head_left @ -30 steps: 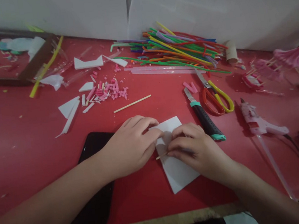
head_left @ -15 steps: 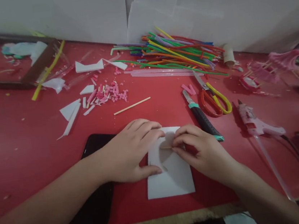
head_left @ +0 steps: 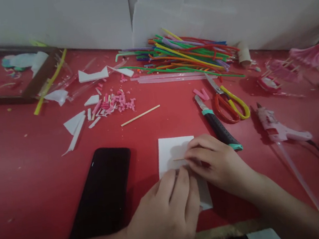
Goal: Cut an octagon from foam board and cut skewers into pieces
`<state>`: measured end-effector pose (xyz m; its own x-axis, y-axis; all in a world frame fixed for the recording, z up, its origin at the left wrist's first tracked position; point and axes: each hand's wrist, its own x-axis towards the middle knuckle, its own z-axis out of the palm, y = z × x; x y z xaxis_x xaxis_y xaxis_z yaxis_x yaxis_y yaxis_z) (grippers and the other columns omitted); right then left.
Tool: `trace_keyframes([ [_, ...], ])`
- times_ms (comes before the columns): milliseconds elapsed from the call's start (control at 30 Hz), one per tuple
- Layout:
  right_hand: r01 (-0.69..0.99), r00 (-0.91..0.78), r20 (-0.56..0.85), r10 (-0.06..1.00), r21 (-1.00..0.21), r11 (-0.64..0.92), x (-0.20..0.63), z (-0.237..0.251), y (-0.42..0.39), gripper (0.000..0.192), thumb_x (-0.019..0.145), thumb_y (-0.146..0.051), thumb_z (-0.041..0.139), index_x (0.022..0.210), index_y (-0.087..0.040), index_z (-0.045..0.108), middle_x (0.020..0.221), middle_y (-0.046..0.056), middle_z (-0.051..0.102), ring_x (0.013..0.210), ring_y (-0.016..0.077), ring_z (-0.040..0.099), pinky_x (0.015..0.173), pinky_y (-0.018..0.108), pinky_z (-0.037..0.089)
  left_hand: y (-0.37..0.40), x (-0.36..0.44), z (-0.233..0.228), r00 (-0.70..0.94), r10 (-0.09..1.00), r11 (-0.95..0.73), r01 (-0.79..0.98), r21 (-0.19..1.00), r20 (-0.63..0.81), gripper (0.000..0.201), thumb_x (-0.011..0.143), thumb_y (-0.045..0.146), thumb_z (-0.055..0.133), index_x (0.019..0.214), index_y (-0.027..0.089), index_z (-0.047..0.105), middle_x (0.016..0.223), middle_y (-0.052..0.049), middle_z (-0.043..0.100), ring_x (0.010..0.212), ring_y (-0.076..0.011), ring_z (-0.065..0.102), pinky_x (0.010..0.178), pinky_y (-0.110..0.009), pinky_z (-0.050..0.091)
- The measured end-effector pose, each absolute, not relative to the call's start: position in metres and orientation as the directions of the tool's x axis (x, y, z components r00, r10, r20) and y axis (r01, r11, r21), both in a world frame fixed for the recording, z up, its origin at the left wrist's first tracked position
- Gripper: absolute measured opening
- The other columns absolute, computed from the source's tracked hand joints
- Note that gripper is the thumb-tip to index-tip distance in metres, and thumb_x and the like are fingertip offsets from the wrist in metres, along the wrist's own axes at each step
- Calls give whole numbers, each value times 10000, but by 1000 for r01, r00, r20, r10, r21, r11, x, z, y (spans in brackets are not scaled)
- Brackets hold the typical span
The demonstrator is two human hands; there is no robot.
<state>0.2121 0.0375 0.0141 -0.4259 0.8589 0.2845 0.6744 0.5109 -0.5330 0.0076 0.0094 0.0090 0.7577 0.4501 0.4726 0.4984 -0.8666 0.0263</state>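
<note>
A white sheet (head_left: pixel 169 149), which looks like foam board, lies on the red table in front of me. Over its upper half, my right hand (head_left: pixel 220 162) pinches a thin wooden stick (head_left: pixel 178 159) between thumb and fingers. The stick's left end points out across the sheet. My left hand (head_left: pixel 170 207) covers the lower left of the sheet, fingers bent over it and close together. Its fingertips come near those of the right hand. Whether they touch the stick I cannot tell.
A black phone (head_left: pixel 104 192) lies to the left. Beyond are another wooden stick (head_left: pixel 140 115), pink and white scraps (head_left: pixel 116 101) and coloured pipe cleaners (head_left: pixel 183 54). On the right lie a craft knife (head_left: pixel 220 127), scissors (head_left: pixel 227 103) and a pink glue gun (head_left: pixel 283 129).
My left hand has drawn back toward me, off the sheet's upper left onto its lower part, with its fingers more bent. The right hand keeps the stick in nearly the same place.
</note>
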Motion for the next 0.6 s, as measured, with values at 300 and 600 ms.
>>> trace_keyframes([
  [300, 713, -454, 232, 860, -484, 507, 209, 17, 35, 193, 981, -147, 521, 865, -165, 675, 890, 63, 655, 818, 184, 570, 758, 334, 504, 10, 4, 2, 741, 441, -857, 515, -9, 507, 264, 915, 211, 546, 998, 25, 713, 1065, -207, 751, 999, -306, 719, 823, -354, 612],
  [600, 707, -462, 237, 855, -483, 516, 208, 20, 34, 198, 992, -144, 504, 875, -159, 663, 865, 59, 653, 794, 179, 573, 750, 324, 502, 14, 5, 7, 757, 457, -861, 508, 18, 467, 285, 929, 204, 558, 1041, -13, 704, 1106, -226, 737, 1041, -314, 709, 903, -369, 592],
])
